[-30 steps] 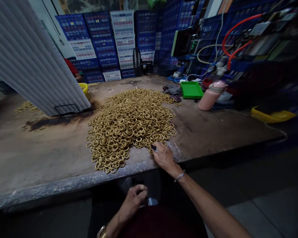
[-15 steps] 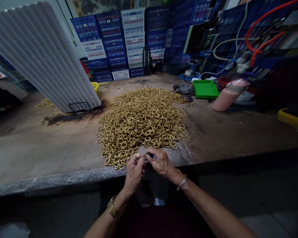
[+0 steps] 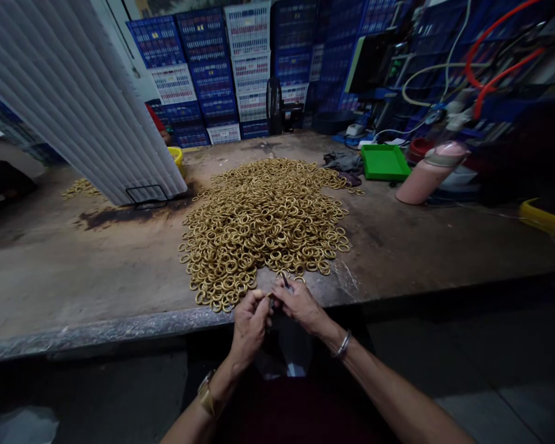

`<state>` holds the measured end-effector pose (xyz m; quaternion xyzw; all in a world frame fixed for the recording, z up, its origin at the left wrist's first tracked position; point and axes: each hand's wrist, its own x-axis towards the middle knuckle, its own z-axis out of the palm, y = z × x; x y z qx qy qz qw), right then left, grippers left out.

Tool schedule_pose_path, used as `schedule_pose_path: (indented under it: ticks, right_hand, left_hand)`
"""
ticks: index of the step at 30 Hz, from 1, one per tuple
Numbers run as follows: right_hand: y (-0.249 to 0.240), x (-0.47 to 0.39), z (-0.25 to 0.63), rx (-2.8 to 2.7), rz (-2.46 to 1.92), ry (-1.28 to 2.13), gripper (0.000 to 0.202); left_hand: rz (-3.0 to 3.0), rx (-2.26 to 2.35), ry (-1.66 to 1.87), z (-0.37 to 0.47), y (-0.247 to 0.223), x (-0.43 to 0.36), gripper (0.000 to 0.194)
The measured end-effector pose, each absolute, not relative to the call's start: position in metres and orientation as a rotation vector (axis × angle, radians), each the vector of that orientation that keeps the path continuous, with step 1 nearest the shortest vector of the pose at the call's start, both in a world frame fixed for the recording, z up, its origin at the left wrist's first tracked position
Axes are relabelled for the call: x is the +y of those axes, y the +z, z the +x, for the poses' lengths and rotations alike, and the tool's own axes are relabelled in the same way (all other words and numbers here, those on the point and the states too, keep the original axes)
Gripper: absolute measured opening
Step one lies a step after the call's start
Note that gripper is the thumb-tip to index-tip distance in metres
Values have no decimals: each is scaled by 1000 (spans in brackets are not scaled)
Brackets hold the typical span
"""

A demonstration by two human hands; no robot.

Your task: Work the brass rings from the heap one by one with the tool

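Note:
A broad pile of brass-coloured rings (image 3: 268,216) lies on the worktable (image 3: 134,277) and reaches close to its front edge. At that edge my left hand (image 3: 250,324) is closed, thumb and fingers pinching a single brass-coloured ring (image 3: 269,296), of which only a small part shows. My right hand (image 3: 300,305) meets it from the right, fingers closed around a thin dark tool (image 3: 285,280) whose end sticks up above the knuckles. The tool's other end is hidden by the fingers. A few loose rings lie just beyond my right hand.
A corrugated grey-white panel (image 3: 92,105) leans in a black wire stand at left. Stacked blue and white crates (image 3: 250,68) line the back. To the right are a green tray (image 3: 385,162), a pink bottle (image 3: 428,176) and dark cloths (image 3: 345,161). A person's red sleeve (image 3: 155,117) shows behind the panel.
The view has tipped slightly downward. My right hand has turned a little, and the dark tool now points up from its fingers. Both hands stay together at the table edge.

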<state>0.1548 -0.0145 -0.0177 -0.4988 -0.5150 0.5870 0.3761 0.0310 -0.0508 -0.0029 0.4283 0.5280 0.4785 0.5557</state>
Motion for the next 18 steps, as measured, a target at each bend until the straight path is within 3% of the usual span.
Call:
schedule_pose_path:
  ticks: [4, 10, 18]
  right_hand:
    - [-10, -13, 155, -1495, -1323, 1210, 20]
    - [-9, -12, 155, -1549, -1317, 1201, 16]
    - [-14, -23, 161, -2013, -1327, 766, 14]
  left_hand:
    - [929, 1197, 1004, 28, -1, -51, 31]
    - [755, 1016, 1021, 25, -4, -55, 28]
    - [823, 1074, 1073, 25, -3, -55, 29]
